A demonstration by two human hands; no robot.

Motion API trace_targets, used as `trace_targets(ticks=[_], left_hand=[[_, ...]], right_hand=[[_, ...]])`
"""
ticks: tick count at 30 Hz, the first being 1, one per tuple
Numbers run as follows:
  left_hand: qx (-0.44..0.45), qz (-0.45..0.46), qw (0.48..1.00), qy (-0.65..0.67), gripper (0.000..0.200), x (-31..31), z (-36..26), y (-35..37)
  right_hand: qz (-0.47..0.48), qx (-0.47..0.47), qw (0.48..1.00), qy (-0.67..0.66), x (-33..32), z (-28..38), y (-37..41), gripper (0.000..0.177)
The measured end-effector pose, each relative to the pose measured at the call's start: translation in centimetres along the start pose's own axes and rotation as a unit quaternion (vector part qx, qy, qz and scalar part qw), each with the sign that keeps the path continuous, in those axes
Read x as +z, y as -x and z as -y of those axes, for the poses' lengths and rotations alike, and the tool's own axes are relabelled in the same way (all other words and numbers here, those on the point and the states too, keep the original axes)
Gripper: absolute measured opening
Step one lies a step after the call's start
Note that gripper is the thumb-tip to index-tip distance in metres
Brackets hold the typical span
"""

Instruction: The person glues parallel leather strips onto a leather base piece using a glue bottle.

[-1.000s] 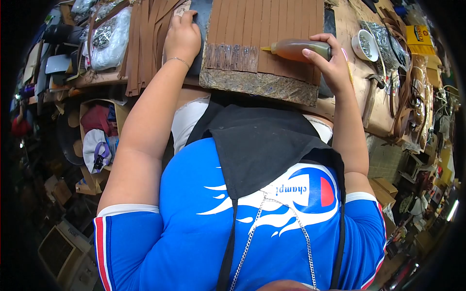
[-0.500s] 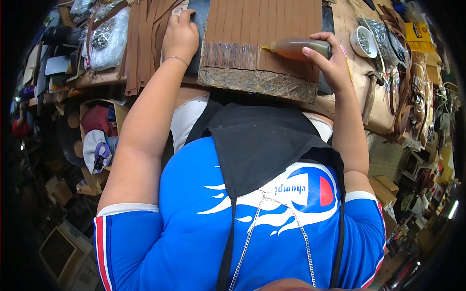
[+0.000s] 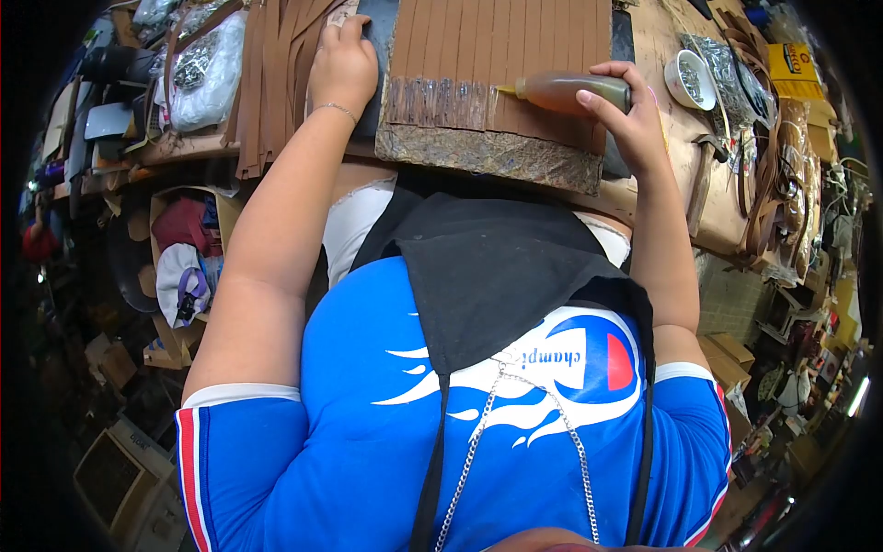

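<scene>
In the head view, my right hand (image 3: 635, 115) is wrapped round a squeeze bottle (image 3: 566, 93) of amber liquid, tipped on its side. Its yellow nozzle (image 3: 504, 89) points left, at the brown leather strips (image 3: 501, 41) laid side by side on a board (image 3: 487, 156) with a crusted front edge. A shiny wet band (image 3: 437, 103) crosses the lower part of the strips left of the nozzle. My left hand (image 3: 345, 64) rests beside the board by a dark slab (image 3: 375, 74), fingers bent and slightly apart, with nothing visible in them.
Loose brown strips (image 3: 271, 83) hang over the table edge at left, next to a plastic bag (image 3: 207, 87). To the right are a white bowl (image 3: 688, 80) of small metal pieces, a hammer (image 3: 704, 175), a yellow box (image 3: 795, 66) and more strips (image 3: 771, 193).
My right hand and the bottle have shifted slightly right, and the shiny band now reaches a little farther right. My left hand stays about where it was.
</scene>
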State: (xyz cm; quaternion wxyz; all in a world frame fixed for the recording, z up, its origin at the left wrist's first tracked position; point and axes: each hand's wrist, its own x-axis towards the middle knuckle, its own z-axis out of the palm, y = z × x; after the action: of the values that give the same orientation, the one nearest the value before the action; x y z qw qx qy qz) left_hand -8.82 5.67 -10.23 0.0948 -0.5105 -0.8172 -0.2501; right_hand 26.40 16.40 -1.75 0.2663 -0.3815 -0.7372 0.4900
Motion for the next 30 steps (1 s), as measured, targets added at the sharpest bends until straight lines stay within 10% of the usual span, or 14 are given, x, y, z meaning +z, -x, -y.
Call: trace_targets(ticks=[30], left_hand=[[-0.005, 0.019, 1.000, -0.003, 0.030, -0.4, -0.3, -0.1]], right_hand=[[0.040, 0.010, 0.999, 0.022, -0.8, 0.3, 0.9, 0.042]])
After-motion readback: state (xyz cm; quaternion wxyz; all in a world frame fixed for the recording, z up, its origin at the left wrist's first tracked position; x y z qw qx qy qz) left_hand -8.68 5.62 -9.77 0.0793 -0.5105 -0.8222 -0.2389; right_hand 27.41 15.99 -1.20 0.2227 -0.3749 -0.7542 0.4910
